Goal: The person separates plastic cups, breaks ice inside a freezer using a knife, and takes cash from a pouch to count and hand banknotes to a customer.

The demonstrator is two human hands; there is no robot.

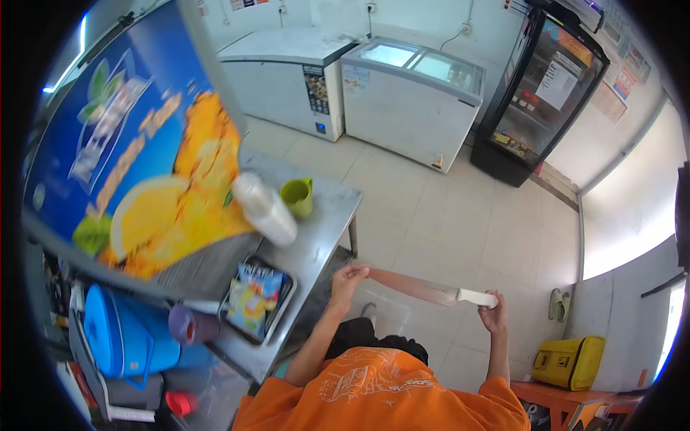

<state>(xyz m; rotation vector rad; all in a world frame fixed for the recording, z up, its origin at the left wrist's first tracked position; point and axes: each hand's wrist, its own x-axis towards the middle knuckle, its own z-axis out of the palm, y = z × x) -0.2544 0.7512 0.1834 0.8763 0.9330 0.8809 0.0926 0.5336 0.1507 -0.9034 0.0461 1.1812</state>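
Left hand (350,280) pinching the white-handled kitchen knife (424,289) at its blade tip (376,276), right hand (494,312) gripping the handle (474,297), lower frame, right of centre; you're apparently supporting both ends to keep it steady.

bright light is shed by the tube lamp (83,34) and glaring window (634,201); straight lines are bowed, corners blackened.

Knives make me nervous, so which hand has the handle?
The right hand, holding the knife by its white handle; the left hand holds the far end of the blade.
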